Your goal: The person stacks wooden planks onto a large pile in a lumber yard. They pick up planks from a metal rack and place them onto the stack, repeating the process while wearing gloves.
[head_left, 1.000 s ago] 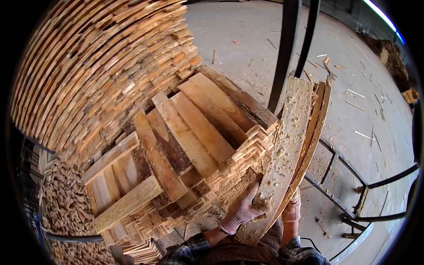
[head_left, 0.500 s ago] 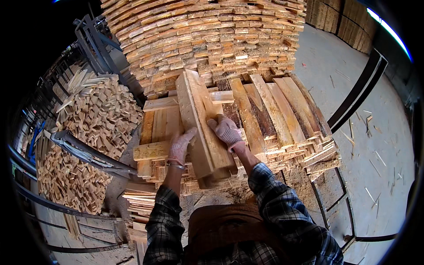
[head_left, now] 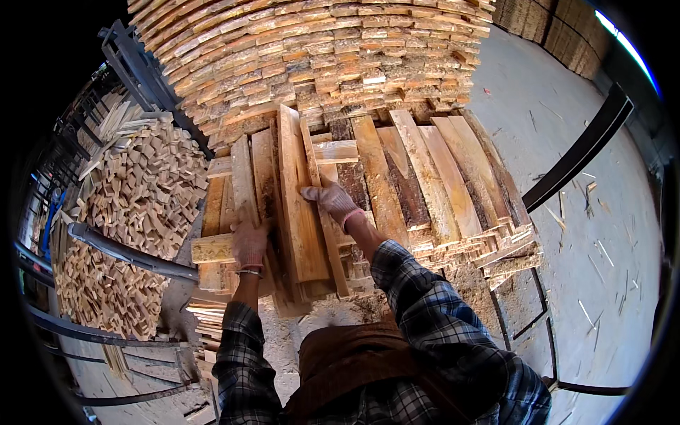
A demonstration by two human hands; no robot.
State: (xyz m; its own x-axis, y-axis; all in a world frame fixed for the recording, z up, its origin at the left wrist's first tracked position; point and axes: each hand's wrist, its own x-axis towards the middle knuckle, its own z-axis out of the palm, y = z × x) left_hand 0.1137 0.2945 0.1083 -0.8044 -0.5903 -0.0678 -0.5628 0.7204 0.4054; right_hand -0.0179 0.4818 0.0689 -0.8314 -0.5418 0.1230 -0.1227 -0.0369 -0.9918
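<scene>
Several wooden boards stand fanned out between my gloved hands on top of a low stack, the widest board [head_left: 301, 219] upright in the middle. Against the left side of the fan, my left hand [head_left: 249, 244] is closed on the lower part of the boards, its fingers blurred. My right hand [head_left: 333, 201] grips the right side, with its thumb over the edge of a thin board [head_left: 327, 241]. Two boards [head_left: 244, 173] lean apart on the left. A short crosspiece [head_left: 338, 151] lies behind my right hand, and another crosspiece [head_left: 212, 248] sticks out beside my left hand.
A tall wall of stacked boards [head_left: 319, 64] rises behind. More boards [head_left: 425, 177] lie side by side at the right. Heaped wood offcuts [head_left: 134, 191] fill the left, behind a metal bar [head_left: 134, 253]. A dark post [head_left: 584, 152] stands right, over a floor with scattered splinters.
The board bundle, held together before, has spread into a fan and turned more upright. Both my hands have shifted left, the left one lower onto the left boards.
</scene>
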